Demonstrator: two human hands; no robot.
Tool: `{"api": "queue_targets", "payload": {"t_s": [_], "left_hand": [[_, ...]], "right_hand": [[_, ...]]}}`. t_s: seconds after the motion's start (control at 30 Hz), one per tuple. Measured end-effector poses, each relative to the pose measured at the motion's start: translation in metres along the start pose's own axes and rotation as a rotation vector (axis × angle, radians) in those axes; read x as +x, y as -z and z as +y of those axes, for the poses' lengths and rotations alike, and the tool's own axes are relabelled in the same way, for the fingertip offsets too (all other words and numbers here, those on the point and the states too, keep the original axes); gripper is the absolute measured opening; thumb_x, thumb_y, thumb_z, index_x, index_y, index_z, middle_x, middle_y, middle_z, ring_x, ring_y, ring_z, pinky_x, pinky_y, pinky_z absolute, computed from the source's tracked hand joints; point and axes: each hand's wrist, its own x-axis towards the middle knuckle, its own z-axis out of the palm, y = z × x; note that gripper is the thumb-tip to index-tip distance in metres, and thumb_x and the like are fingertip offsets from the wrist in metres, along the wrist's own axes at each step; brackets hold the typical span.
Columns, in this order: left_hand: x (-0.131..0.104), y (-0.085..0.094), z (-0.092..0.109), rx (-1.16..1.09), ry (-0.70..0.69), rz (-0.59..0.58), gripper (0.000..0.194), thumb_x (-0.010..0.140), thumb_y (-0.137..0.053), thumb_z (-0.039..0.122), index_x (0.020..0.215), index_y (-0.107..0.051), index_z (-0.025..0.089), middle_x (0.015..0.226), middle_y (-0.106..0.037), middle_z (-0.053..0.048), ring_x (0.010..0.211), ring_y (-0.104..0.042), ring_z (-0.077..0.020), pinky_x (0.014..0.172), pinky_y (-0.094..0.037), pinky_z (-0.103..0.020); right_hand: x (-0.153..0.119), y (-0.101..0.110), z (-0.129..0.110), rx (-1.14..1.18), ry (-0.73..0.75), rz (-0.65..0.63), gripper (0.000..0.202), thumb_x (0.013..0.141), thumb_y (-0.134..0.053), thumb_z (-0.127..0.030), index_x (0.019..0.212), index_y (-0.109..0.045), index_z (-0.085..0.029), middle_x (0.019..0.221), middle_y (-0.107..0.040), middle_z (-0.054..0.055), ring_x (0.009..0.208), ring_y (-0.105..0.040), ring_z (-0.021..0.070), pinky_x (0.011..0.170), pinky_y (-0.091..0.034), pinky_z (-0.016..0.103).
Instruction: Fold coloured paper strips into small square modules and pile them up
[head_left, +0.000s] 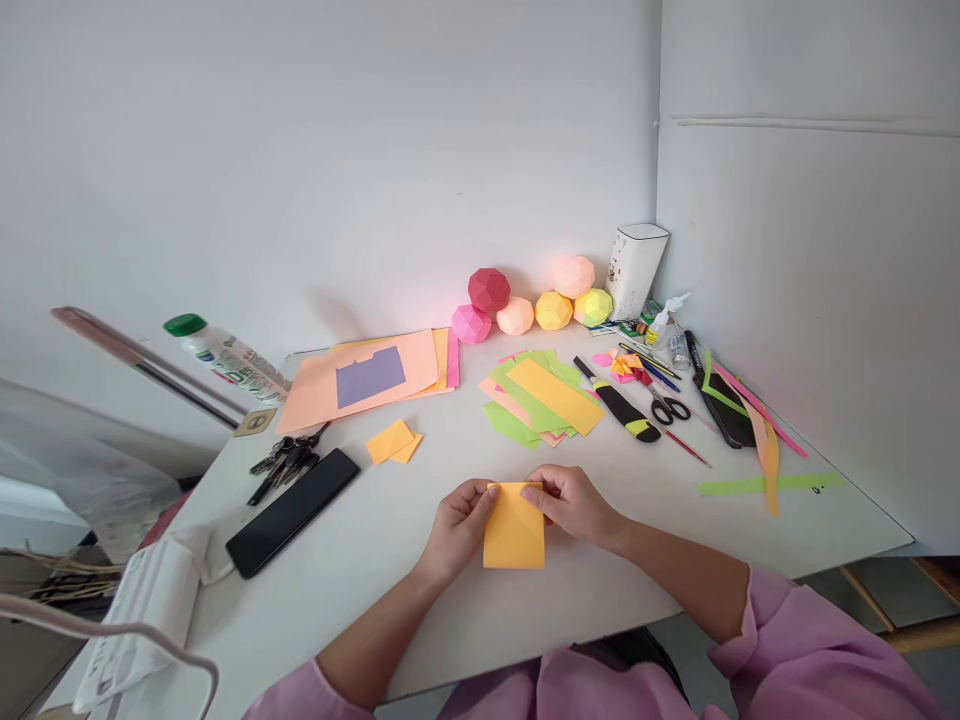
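Near the front edge of the white table (360,620), both hands pinch a yellow-orange sheet of paper (514,535) by its top edge. My left hand (459,522) grips the upper left corner, thumb in front. At the upper right corner, my right hand (574,502) has its thumb over the paper and its fingers curled behind. A faint diagonal crease shows on the sheet. Left of the hands lie small folded yellow-orange papers (390,440). Beyond them is a pile of green, pink and yellow paper strips (555,395).
A phone (292,512) and keys (289,460) lie left, by stacked coloured sheets (315,390). Faceted paper balls (489,290) stand along the wall. Right are a utility knife (626,410), scissors (670,408) and a glue bottle (661,325). A power strip (142,610) sits front left.
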Motion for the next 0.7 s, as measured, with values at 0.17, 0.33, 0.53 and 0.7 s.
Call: {"api": "queue_targets", "payload": {"t_s": [0.17,0.33,0.53,0.7], "left_hand": [[0.0000,0.0004,0.0020,0.008,-0.037,0.039,0.025,0.076,-0.057,0.043,0.076,-0.056,0.018,0.072,-0.061,0.000,0.065,-0.055,-0.0135,0.061,-0.043,-0.025],[-0.0006,-0.0003,0.0033,0.016,-0.035,0.041,0.024,0.077,-0.056,0.042,0.077,-0.056,0.018,0.075,-0.062,-0.001,0.067,-0.055,-0.0140,0.062,-0.043,-0.025],[-0.0004,-0.0008,0.0028,-0.001,-0.045,0.039,0.023,0.078,-0.056,0.040,0.076,-0.056,0.018,0.074,-0.062,0.000,0.066,-0.054,-0.0127,0.061,-0.043,-0.024],[-0.0007,-0.0008,0.0034,0.005,-0.044,0.044,0.024,0.077,-0.056,0.041,0.077,-0.057,0.017,0.075,-0.063,-0.001,0.067,-0.055,-0.0134,0.061,-0.043,-0.025]], "right_hand": [[-0.0002,0.0017,-0.0049,0.090,-0.023,-0.006,0.028,0.078,-0.054,-0.045,0.076,-0.056,-0.016,0.067,-0.056,0.000,0.053,-0.051,0.0099,0.049,-0.044,0.022],[0.0005,0.0022,-0.0051,0.117,-0.026,-0.004,0.027,0.078,-0.055,-0.043,0.078,-0.057,-0.016,0.067,-0.057,0.000,0.053,-0.052,0.0098,0.049,-0.045,0.022],[0.0003,0.0028,-0.0044,0.125,-0.033,-0.005,0.027,0.078,-0.055,-0.043,0.078,-0.057,-0.016,0.068,-0.058,0.000,0.053,-0.054,0.0102,0.049,-0.045,0.022],[0.0004,0.0029,-0.0048,0.121,-0.027,-0.012,0.026,0.079,-0.055,-0.041,0.079,-0.057,-0.016,0.068,-0.058,0.000,0.054,-0.054,0.0102,0.050,-0.045,0.022]]}}
